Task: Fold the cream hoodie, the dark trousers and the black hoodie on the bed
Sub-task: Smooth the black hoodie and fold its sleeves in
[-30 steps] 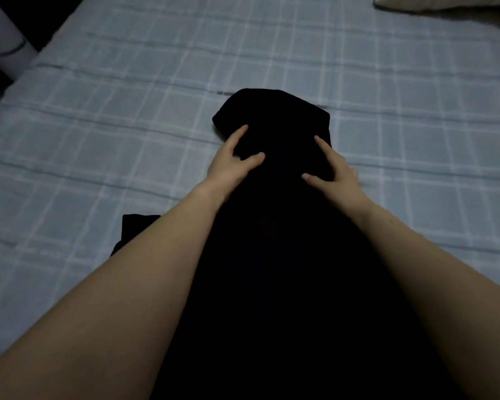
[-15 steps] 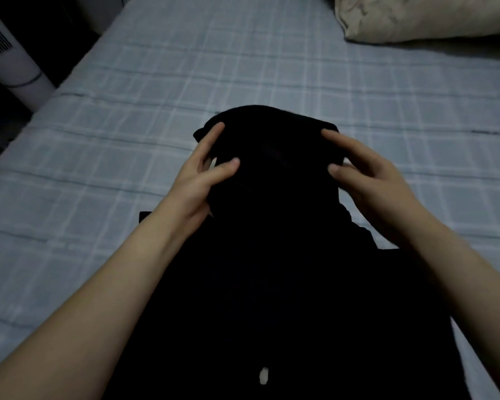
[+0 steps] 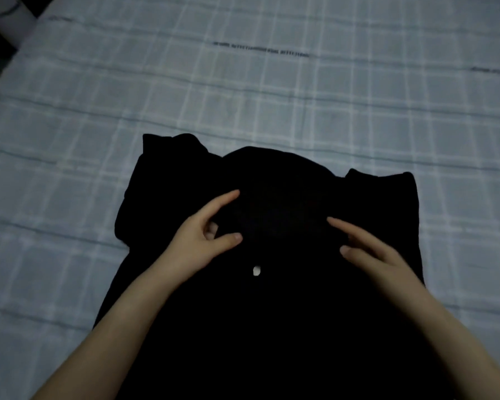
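Observation:
The black hoodie (image 3: 272, 327) lies flat on the bed, its body running from the middle of the view to the near edge. Its hood (image 3: 274, 180) is folded down over the chest, with a shoulder sticking out on each side. A small white mark (image 3: 256, 270) shows on the chest. My left hand (image 3: 202, 241) rests on the hood's left edge, thumb and fingers spread and pinching loosely at the fabric. My right hand (image 3: 370, 252) lies on the hood's right edge with the fingers apart. The cream hoodie and the dark trousers are out of view.
The bed (image 3: 243, 82) wears a pale blue checked sheet that fills the view around the hoodie. Its left edge runs past a dark gap, and a white fan base (image 3: 3, 10) shows at the top left corner.
The hood, stretched out far from me a second ago, has been brought down towards me onto the chest. Both hands came back with it, and the shoulders now show.

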`<state>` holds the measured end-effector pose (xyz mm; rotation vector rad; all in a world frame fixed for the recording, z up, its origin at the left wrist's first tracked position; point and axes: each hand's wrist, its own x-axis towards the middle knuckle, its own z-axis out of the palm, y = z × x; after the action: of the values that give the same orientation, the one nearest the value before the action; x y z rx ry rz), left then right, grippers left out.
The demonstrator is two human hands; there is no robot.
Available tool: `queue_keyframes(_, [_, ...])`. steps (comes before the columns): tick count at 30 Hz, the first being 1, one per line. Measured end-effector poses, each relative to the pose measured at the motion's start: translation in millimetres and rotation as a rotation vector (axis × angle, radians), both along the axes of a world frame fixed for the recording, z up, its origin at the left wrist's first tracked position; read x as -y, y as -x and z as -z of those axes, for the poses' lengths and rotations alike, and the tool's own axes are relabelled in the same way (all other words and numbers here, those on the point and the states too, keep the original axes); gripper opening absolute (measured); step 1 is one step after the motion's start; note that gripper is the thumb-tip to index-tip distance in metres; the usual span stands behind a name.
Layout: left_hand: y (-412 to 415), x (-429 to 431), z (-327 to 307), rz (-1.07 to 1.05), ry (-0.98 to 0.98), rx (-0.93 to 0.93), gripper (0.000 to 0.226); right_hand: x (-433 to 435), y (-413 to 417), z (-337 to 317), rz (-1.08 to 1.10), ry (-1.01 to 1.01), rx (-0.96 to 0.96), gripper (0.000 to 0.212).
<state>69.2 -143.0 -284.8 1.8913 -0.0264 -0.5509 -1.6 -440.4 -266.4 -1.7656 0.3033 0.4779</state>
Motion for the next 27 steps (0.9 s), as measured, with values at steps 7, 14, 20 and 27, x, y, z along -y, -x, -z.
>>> queue_keyframes(7, [-37, -6, -53, -0.011, -0.551, 0.522, 0.057, -13, -49, -42, 0.217, 0.441, 0.37, 0.03])
queue_keyframes(14, [-21, 56, 26, 0.361, -0.843, 0.651, 0.054, -83, -60, 27, -0.227, 0.97, 0.422, 0.054])
queue_keyframes(20, [-16, 53, 62, 0.339, -0.787, 0.745, 0.053, -85, -43, 78, -0.189, 1.085, 0.489, 0.053])
queue_keyframes(27, [-18, 55, 48, 0.363, -0.821, 0.683, 0.054, -85, -43, 62, -0.198, 1.093, 0.455, 0.052])
